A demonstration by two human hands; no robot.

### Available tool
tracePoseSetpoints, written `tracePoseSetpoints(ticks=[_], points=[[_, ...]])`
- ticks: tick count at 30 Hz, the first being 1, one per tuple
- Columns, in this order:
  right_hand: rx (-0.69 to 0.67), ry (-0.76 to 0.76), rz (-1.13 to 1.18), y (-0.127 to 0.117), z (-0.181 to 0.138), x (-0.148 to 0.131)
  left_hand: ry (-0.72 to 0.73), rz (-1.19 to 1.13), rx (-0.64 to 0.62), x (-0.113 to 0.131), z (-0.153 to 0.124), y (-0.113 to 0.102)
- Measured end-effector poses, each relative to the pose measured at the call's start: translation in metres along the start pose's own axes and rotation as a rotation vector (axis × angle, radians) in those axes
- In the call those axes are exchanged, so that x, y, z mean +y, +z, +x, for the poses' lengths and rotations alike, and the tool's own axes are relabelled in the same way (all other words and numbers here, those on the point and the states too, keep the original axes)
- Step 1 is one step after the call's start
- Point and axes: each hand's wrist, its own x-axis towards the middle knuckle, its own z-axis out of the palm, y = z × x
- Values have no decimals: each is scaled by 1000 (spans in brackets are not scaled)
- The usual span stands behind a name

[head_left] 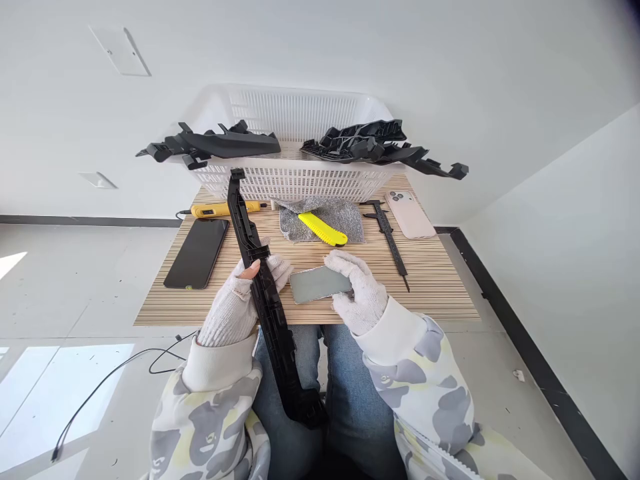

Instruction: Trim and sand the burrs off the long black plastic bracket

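Observation:
My left hand, in a white knit glove with the thumb tip bare, is closed around a long black plastic trim part. The part stands slantwise, its upper end above the table and its lower end over my lap. My gloved right hand grips the right end of a flat grey rectangular piece between thumb and fingers. That piece is held low over the table's front, its left end close to the black part but apart from it.
Behind the table stands a white slotted basket with black plastic parts across its rim. On the table lie a black phone, a yellow corded tool, a grey cloth, a yellow utility knife, calipers and a pink phone.

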Motion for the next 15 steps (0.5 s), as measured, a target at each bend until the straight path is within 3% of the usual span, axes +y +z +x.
tracePoseSetpoints(ticks=[10,15], points=[[44,-38,-39,8,-2,1,11,35,33,1,2,0],[-39,-10,4,2,1,1,10,38,14,-1,2,-2]])
